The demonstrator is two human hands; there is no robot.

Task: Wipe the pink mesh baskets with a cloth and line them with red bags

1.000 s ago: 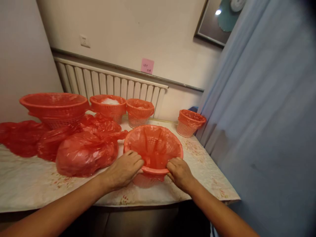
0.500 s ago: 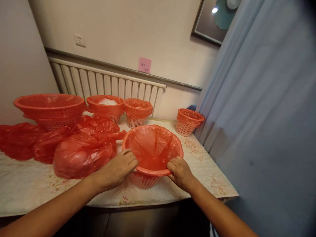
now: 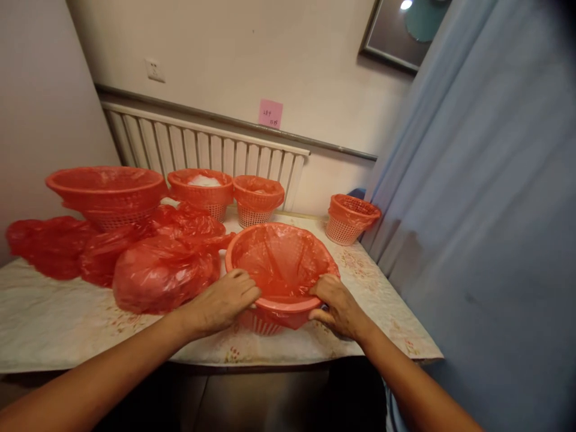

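A round red plastic basket [image 3: 265, 326] stands on the table in front of me, its lattice side showing below the rim. Lining it is a thin red plastic bag [image 3: 283, 258], folded outward over the front rim. My left hand [image 3: 231, 297] is closed on the bag at the rim's front left, its thumb outside. At the front right, my right hand [image 3: 339, 307] grips bag and rim, fingers curled inside and thumb on the outer side. Left of the basket lie several full red plastic bags [image 3: 157, 276].
Behind stand more bag-lined baskets: a wide one [image 3: 108, 180], one with something white inside [image 3: 202, 191], and a small one [image 3: 256, 201]. Another small basket [image 3: 348, 222] is beside the blue curtain [image 3: 450, 210]. A radiator [image 3: 202, 138] runs along the wall behind the flowered tablecloth [image 3: 54, 324].
More of the bag now hangs down outside the front right rim. My right hand has moved slightly up, its thumb further from the fingers. The view has shifted a little.
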